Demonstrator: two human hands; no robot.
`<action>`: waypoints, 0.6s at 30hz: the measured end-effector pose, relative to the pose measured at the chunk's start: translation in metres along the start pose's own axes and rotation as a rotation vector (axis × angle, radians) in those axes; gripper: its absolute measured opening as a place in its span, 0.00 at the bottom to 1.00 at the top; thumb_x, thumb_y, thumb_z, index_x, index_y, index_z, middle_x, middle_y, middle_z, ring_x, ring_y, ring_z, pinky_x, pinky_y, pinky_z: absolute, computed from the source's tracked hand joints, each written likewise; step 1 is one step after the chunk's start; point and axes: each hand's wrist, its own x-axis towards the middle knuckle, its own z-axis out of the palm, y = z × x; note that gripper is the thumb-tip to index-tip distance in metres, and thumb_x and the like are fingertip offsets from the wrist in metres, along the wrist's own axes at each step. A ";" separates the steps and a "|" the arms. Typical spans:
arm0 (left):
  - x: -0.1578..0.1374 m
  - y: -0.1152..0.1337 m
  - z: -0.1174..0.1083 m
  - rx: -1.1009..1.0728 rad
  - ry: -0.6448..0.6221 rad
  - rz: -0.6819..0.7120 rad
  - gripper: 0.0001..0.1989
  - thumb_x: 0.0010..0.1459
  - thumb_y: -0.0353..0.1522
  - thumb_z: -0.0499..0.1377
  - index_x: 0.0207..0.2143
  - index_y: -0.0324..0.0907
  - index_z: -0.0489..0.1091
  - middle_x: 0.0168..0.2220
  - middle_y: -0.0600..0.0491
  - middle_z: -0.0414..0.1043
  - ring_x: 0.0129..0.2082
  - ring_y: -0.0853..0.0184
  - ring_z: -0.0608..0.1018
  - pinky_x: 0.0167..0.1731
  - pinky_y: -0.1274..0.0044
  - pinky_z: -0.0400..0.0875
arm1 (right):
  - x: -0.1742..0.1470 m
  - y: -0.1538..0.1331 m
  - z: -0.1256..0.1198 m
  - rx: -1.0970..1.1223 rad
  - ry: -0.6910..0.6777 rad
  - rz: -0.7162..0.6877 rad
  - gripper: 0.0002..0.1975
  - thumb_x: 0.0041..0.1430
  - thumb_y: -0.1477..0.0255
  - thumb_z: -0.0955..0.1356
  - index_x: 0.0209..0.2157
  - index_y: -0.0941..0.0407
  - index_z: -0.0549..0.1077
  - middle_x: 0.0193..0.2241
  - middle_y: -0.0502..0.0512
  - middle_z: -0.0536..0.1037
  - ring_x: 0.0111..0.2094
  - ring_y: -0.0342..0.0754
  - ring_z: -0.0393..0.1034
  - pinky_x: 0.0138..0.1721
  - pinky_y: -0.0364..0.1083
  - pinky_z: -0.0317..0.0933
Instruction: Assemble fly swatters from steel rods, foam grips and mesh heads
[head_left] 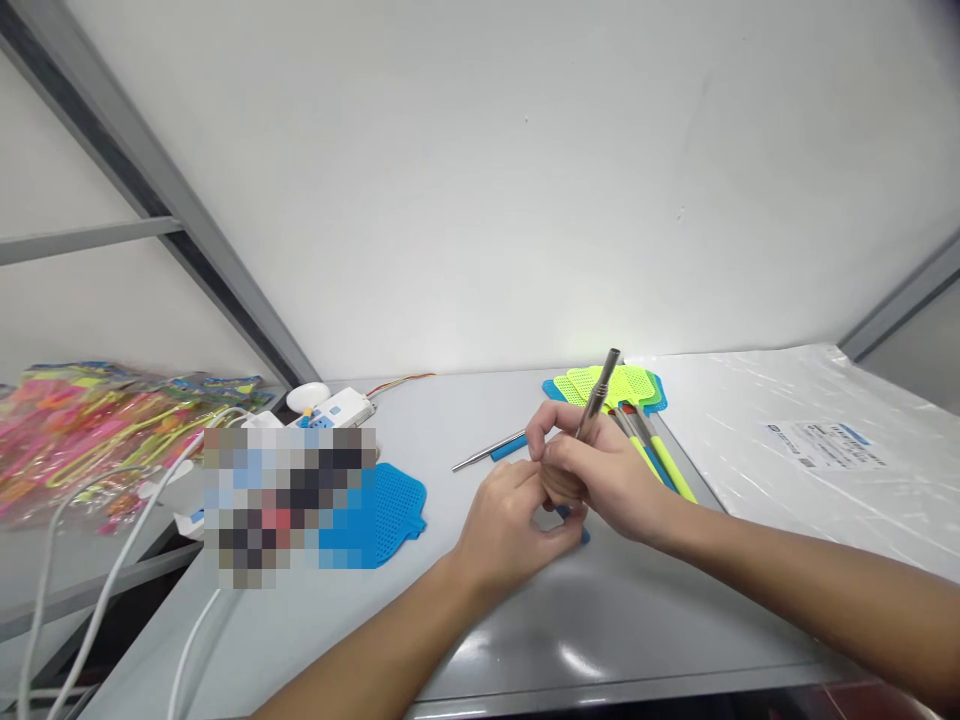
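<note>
My right hand [607,470] is closed around a silver telescopic rod [602,382], which tilts upward out of the fingers. Just below it, my left hand [510,520] pinches the blue fly swatter handle [585,536], of which only a short end shows; where rod and handle meet is hidden by the fingers. Behind my hands lies a second silver rod [480,455] beside a blue grip [510,445]. To the left is a loose blue swatter head [401,510]. Yellow and blue fly swatters [615,385] lie stacked beyond my right hand.
A white wrapped package [780,400] with a label covers the right side of the grey table [637,620]. At left are a white power strip [341,410], white cables [112,580], a pixelated patch and colourful bagged items [97,430] on a rack. A white wall stands behind.
</note>
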 end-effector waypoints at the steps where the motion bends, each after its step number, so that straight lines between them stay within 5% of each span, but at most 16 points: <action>1: 0.000 0.001 0.001 -0.009 0.000 0.009 0.07 0.47 0.26 0.60 0.22 0.42 0.63 0.24 0.55 0.70 0.27 0.67 0.72 0.28 0.76 0.65 | -0.001 -0.001 -0.001 -0.008 0.001 0.005 0.07 0.53 0.79 0.60 0.29 0.54 0.66 0.11 0.38 0.55 0.15 0.38 0.43 0.19 0.42 0.43; 12: 0.000 0.003 -0.009 -0.104 -0.016 -0.003 0.07 0.56 0.25 0.56 0.27 0.42 0.61 0.26 0.55 0.65 0.29 0.68 0.66 0.30 0.76 0.61 | -0.001 -0.006 0.002 0.076 0.002 -0.020 0.09 0.55 0.80 0.60 0.27 0.55 0.67 0.11 0.39 0.54 0.15 0.37 0.42 0.18 0.42 0.42; 15: -0.002 0.002 -0.013 -0.156 -0.059 -0.107 0.04 0.62 0.27 0.53 0.33 0.42 0.62 0.30 0.54 0.64 0.31 0.69 0.67 0.31 0.77 0.61 | 0.000 -0.004 -0.003 0.070 0.004 -0.092 0.10 0.58 0.79 0.60 0.27 0.56 0.70 0.13 0.41 0.55 0.17 0.38 0.52 0.23 0.42 0.52; 18: -0.003 0.002 -0.015 -0.166 -0.118 -0.269 0.03 0.65 0.31 0.50 0.37 0.43 0.61 0.29 0.56 0.63 0.27 0.70 0.65 0.28 0.78 0.59 | 0.002 -0.007 -0.008 -0.008 0.029 -0.144 0.08 0.59 0.76 0.63 0.32 0.56 0.75 0.21 0.47 0.66 0.30 0.42 0.66 0.36 0.45 0.60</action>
